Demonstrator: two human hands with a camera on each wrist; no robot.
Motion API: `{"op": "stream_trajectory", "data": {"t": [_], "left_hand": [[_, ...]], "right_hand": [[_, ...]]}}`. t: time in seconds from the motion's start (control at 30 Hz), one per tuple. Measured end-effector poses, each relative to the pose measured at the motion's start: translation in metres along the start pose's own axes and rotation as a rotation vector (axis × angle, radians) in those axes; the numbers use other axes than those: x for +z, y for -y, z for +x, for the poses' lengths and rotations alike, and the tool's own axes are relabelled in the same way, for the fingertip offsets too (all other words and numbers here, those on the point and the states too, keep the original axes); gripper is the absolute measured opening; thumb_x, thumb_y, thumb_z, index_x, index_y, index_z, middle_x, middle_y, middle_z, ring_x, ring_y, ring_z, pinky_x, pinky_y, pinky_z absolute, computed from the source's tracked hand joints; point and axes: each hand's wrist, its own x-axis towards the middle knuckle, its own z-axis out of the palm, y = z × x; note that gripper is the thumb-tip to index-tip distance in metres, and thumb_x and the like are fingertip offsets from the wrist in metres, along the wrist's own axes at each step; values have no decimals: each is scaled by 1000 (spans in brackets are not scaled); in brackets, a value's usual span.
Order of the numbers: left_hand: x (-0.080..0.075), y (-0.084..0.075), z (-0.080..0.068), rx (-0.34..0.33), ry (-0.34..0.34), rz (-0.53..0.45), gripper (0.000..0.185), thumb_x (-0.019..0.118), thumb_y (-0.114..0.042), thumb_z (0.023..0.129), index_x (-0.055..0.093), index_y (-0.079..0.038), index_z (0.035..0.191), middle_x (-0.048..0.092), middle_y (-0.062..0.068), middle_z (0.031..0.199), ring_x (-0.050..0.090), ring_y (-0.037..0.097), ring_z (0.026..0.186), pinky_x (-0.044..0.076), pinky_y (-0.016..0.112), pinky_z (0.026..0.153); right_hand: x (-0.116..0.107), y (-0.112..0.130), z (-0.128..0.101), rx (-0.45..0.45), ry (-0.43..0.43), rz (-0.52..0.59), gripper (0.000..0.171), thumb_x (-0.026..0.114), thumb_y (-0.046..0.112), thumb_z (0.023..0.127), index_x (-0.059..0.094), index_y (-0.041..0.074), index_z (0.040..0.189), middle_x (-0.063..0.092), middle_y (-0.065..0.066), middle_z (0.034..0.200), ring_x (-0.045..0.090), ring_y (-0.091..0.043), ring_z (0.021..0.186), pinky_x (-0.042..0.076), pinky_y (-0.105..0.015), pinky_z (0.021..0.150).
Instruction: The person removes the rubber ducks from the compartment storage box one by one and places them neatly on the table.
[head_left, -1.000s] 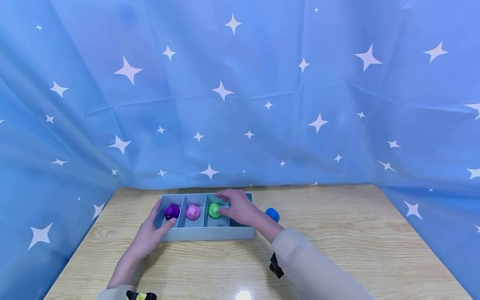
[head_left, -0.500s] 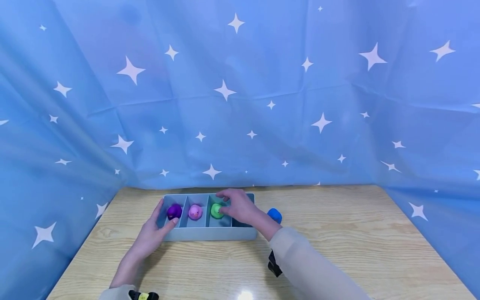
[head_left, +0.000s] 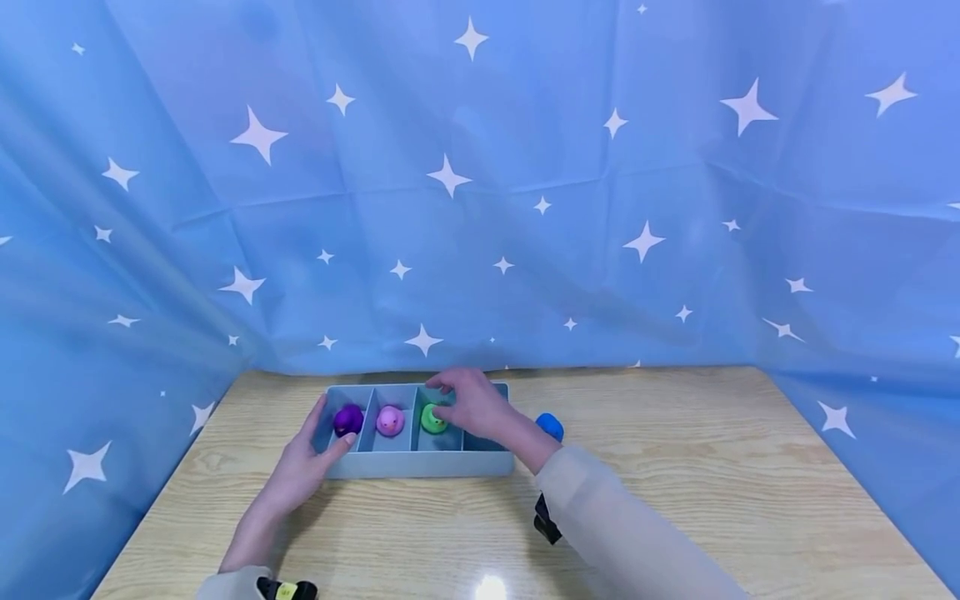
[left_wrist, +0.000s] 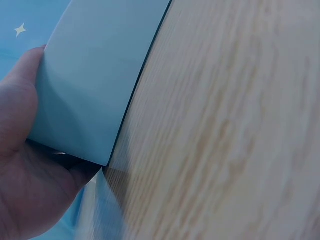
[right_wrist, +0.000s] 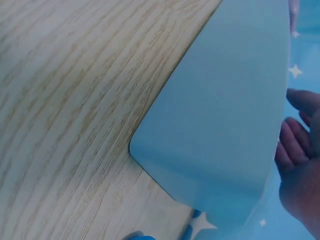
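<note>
A pale blue-grey tray [head_left: 420,465] with four compartments in a row sits near the far edge of a wood-grain table [head_left: 675,475], and the person's two hands meet it from either side. The left hand [head_left: 296,467] grips the tray's left end, thumb over the front rim beside the purple toy [head_left: 347,420], the other fingers round the end wall. The right hand [head_left: 483,410] hangs over the right part of the tray, thumb and fingers spread with a wide gap between them — the thumb tip lies right at the green duck [head_left: 432,419], though whether it touches cannot be told. That duck sits upright in the third compartment from the left; a pink duck [head_left: 390,422] sits in the second and the purple toy in the first. The fourth compartment is partly hidden by the right hand. On the table, just beyond the tray's right end, rests a rounded blue toy [head_left: 550,426], partly behind the forearm. Each wrist carries a black device, the left one [head_left: 288,590] marked with yellow. Behind everything hangs a blue backdrop [head_left: 525,250] — creased, and scattered with white four-pointed stars.
</note>
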Motion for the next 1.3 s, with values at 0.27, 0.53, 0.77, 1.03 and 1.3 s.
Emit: {"op": "stream_trajectory", "data": {"t": [0.27, 0.53, 0.77, 1.03, 1.3], "left_hand": [[0, 0, 0, -4, 1, -9, 96, 60, -50, 102, -3, -13, 166, 9, 27, 168, 11, 51, 151, 17, 67, 118], [0, -1, 0, 10, -2, -13, 95, 60, -47, 103, -2, -13, 166, 9, 27, 168, 11, 52, 151, 18, 68, 117], [0, -1, -2, 17, -3, -10, 95, 60, -46, 103, -2, -12, 166, 9, 28, 167, 12, 52, 151, 19, 67, 117], [-2, 0, -1, 28, -2, -31, 96, 60, -49, 102, -2, -12, 166, 8, 28, 168, 10, 50, 151, 17, 66, 118], [-1, 2, 0, 23, -6, -33, 96, 60, -50, 102, -2, -13, 166, 7, 27, 168, 10, 50, 152, 16, 67, 118]], "right_hand": [[1, -8, 4, 50, 92, 19, 44, 79, 10, 91, 68, 9, 133, 70, -7, 125, 63, -26, 117, 54, -38, 96], [2, -11, 4, 30, 126, -10, 42, 79, 11, 91, 69, 12, 133, 72, -5, 125, 64, -21, 118, 53, -37, 100], [6, -12, 4, -7, 156, -103, 44, 78, 12, 92, 69, 14, 135, 69, -2, 130, 63, -18, 116, 53, -34, 98], [10, -11, 3, -63, 166, -230, 42, 79, 13, 92, 71, 14, 133, 70, -1, 129, 63, -18, 115, 52, -34, 98], [16, -9, 0, -80, 121, -243, 36, 79, 15, 92, 74, 11, 128, 73, 0, 121, 65, -19, 111, 53, -34, 96]]}}
